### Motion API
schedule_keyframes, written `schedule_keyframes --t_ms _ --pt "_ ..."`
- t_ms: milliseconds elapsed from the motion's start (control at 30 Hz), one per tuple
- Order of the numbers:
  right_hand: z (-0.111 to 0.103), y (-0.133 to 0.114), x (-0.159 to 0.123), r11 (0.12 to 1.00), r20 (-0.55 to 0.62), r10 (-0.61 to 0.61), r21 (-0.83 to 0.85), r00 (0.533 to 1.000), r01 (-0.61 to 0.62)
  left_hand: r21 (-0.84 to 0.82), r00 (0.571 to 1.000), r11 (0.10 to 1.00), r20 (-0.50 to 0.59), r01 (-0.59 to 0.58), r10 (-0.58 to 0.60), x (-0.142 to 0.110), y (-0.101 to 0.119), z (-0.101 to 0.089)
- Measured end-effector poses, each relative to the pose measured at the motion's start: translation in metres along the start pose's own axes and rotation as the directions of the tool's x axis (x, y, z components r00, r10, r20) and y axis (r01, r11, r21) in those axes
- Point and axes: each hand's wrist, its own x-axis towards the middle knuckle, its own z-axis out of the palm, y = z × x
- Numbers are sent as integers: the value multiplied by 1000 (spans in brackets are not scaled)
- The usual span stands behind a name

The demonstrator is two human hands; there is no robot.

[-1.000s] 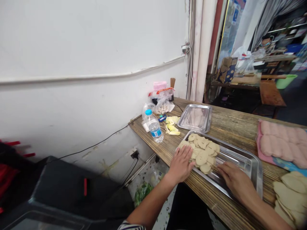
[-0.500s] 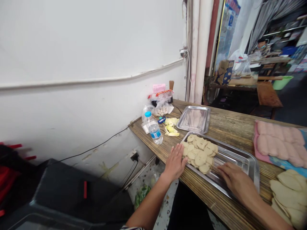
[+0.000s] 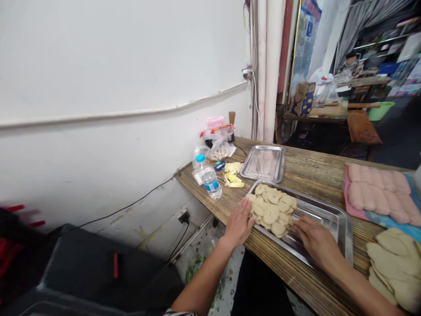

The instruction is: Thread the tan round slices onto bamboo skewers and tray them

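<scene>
Round, flat beige slices (image 3: 270, 213) lie in an overlapping pile at the left end of a long metal tray (image 3: 345, 228). Short dark marks, like stick parts, show on some slices. My left hand (image 3: 239, 223) rests open at the tray's left rim, its fingers stretched out and touching the edge of the pile. Over the tray, just right of the slices, my right hand (image 3: 314, 237) is closed in a pinch. A thin skewer seems to run from its fingertips to the pile; the palm hides the rest. More thin sticks show faintly in the tray behind this hand.
Larger beige sheets (image 3: 396, 263) are stacked at the table's right. Behind them pink rolls (image 3: 378, 191) lie on a pink and blue wrapper. A second metal tray (image 3: 264, 162), cabbage leaves (image 3: 233, 177) and a water bottle (image 3: 209, 177) stand farther back. A person (image 3: 351, 63) sits beyond.
The view has turned slightly to the right. My right hand has shifted a little within the tray, staying close to the slices. My left hand keeps its place at the rim.
</scene>
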Motion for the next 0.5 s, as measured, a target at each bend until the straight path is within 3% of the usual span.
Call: schedule_keyframes --t_ms 133,233,300,500 --pt "2 4 -1 1000 11 -5 -11 1000 5 -133 996 990 -67 48 -58 0 -3 0" --pt "4 10 -5 1000 15 -8 -24 1000 8 -258 949 952 -224 162 -222 -1 -10 0" --pt "5 12 -7 999 9 -6 -33 1000 6 -272 928 943 -263 190 -263 -1 -13 1" --pt "2 8 -8 999 -18 -17 -48 1000 17 3 987 996 -137 86 -84 1 -7 1"
